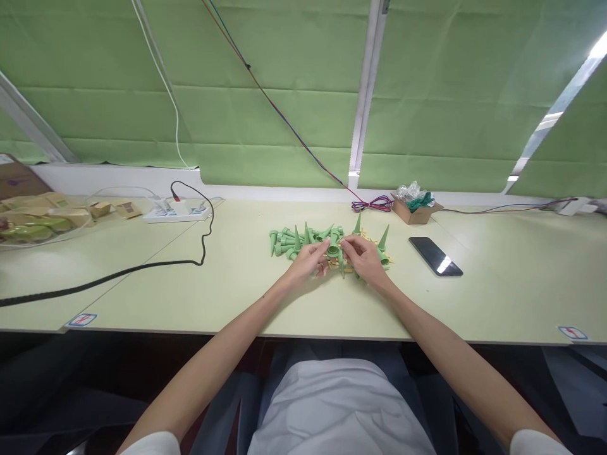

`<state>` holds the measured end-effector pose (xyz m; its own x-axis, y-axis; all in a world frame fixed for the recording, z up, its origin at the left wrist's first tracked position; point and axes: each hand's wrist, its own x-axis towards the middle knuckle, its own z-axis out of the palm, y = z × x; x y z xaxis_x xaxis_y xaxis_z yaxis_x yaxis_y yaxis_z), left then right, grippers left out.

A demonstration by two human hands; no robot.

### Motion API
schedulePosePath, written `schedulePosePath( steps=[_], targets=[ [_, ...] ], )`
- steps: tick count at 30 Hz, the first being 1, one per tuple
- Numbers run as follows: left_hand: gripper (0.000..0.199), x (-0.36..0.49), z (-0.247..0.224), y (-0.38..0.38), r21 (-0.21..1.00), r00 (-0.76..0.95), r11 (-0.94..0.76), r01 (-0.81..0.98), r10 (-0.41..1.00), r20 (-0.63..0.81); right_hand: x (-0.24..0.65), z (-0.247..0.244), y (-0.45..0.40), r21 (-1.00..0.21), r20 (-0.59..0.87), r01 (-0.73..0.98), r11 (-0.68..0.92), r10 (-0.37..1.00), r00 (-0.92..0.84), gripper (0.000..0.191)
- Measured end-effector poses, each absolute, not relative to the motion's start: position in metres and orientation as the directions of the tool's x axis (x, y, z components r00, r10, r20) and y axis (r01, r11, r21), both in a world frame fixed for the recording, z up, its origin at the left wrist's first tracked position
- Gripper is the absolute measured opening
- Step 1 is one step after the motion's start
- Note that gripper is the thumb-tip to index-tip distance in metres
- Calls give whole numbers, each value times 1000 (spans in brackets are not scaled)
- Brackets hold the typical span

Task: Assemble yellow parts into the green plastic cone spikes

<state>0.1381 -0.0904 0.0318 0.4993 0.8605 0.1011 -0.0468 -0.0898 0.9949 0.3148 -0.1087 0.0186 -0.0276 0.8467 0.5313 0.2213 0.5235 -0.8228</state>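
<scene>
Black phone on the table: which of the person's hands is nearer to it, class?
Right. The right hand is over the green pieces, a short way left of the phone; the left hand is farther left.

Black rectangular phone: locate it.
In the head view, the black rectangular phone lies right of the right hand, in front of the brown cardboard box.

A: Right hand, anything between the fingertips?
B: Too small to tell. Yellow pieces partly hidden by green plastic spikes.
A: Left edge?
B: Cuts off cardboard box, black cable. Desk sticker unreadable.
</scene>
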Motion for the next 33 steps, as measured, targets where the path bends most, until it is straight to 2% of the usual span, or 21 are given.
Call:
schedulePosePath(
  steps=[11, 15, 19, 24, 27, 33],
  targets=[
    [41, 135, 34, -93, 984, 518, -178, -4, 841, 155, 316, 20, -110, -801, 552, 237, 550, 831, -62, 30],
    [37, 134, 36, -96, 957, 535, -286, 44, 816, 220, 316, 20, -109, -805, 542, 253, 536, 839, -52, 32],
    [35, 134, 38, -102, 878, 515, -450, 163, 798, 313, 318, 19, -108, -793, 552, 286, 538, 833, -38, 33],
    [30, 137, 29, -99, 721, 445, -632, 286, 753, 484, 318, 19, -107, -790, 555, 295, 537, 831, -28, 36],
    [29, 137, 23, -94, 646, 430, -692, 322, 715, 551, 318, 19, -107, -801, 541, 290, 523, 840, -21, 38],
    [24, 136, 18, -91, 578, 430, -745, 334, 666, 610, 318, 18, -105, -809, 533, 283, 515, 846, -14, 39]
  ],
)
